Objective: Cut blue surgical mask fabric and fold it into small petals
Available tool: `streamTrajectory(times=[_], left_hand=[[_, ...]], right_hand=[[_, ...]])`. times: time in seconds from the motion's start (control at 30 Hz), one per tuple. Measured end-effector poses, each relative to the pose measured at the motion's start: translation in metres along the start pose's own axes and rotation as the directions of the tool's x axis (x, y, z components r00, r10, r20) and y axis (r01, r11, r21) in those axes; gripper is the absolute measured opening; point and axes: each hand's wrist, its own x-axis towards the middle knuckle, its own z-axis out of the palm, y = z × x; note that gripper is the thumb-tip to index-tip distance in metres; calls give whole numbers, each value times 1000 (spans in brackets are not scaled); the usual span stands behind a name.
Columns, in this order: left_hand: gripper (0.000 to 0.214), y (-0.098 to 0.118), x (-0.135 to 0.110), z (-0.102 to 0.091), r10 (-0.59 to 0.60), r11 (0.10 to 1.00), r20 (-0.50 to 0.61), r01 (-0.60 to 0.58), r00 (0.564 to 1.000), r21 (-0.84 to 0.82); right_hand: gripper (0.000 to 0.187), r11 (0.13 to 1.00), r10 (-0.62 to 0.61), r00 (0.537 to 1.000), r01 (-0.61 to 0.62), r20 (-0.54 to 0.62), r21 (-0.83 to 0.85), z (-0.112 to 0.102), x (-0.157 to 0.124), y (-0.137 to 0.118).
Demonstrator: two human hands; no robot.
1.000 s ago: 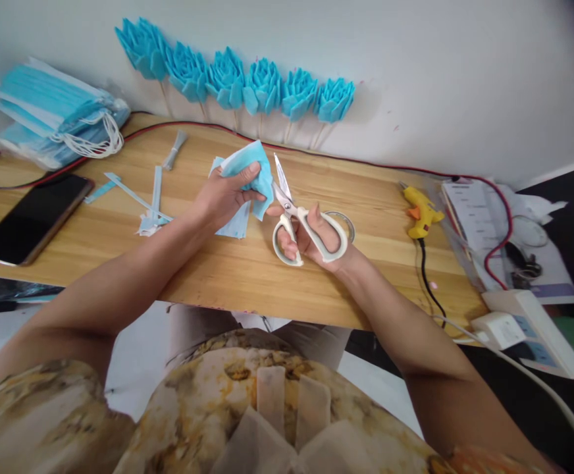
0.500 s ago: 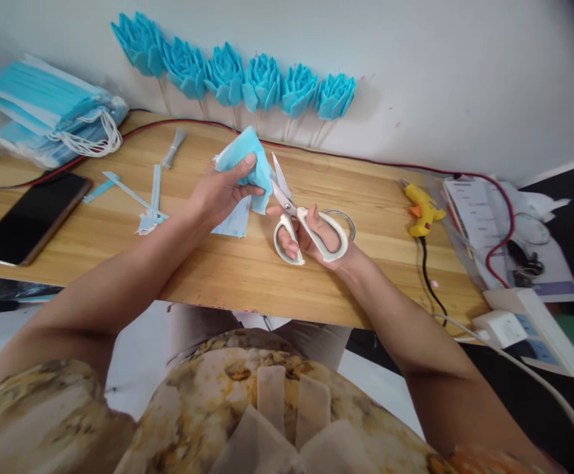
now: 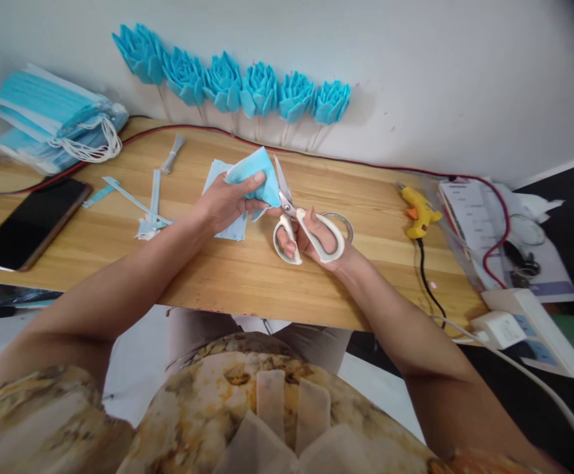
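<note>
Pinching a folded blue sheet (image 3: 257, 172) between thumb and fingers, the left hand (image 3: 224, 201) holds it against the scissors (image 3: 287, 207), which the right hand (image 3: 319, 230) grips through the handles. Pale blue pieces (image 3: 232, 228) lie beneath the left hand on the desk (image 3: 267, 289); blue flowers (image 3: 260, 91) stand beyond.

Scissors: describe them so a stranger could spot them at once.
Over the wooden table, find the right hand. It holds the scissors at the edge of a blue sheet. Unlike that sheet, they have white looped handles and metal blades.
</note>
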Motion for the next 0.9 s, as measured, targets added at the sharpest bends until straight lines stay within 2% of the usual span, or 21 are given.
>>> streamTrajectory(times=[0.3, 0.53, 0.9], left_hand=[[40, -2, -1, -1, 6, 1000, 81, -6, 997, 5], [37, -6, 1, -3, 19, 1000, 74, -18, 997, -10], [41, -6, 2, -3, 33, 999, 103, -34, 994, 8]], right_hand=[[74, 1000, -16, 1000, 16, -11, -9, 2, 2, -3], [71, 998, -66, 998, 65, -21, -25, 2, 1, -1], [70, 997, -68, 991, 72, -119, 34, 9, -1, 4]])
